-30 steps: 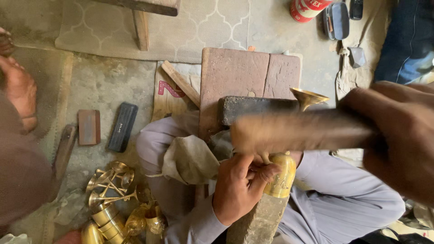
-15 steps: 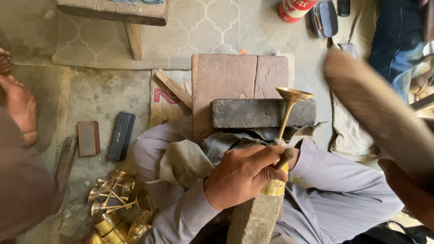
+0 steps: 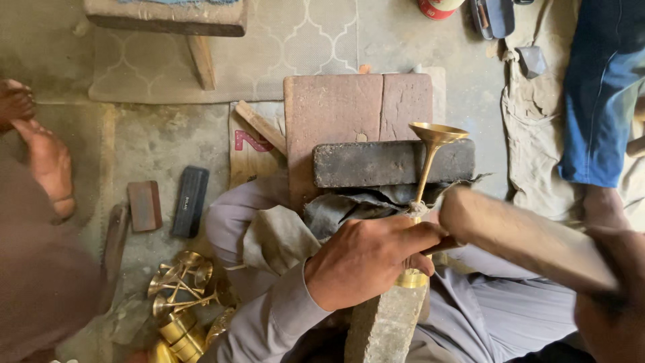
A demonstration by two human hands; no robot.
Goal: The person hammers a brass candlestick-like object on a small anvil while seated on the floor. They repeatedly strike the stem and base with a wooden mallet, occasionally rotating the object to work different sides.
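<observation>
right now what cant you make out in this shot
Head view, the only one:
- Middle of the flared brass horn: hidden by the left hand wrapped round it.
- Long wooden mallet: motion-blurred, so where it meets the brass is unclear.
- Right hand: blurred and cut off by the right and bottom edges.
- Pile of brass pieces: cut off at the bottom edge.

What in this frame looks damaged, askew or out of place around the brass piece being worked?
Nothing looks spilled or broken. The brass stem piece leans slightly, flared end over the dark block, gripped by the left hand. The right hand holds a wooden mallet, blurred. Finished brass pieces lie jumbled on the floor.
</observation>
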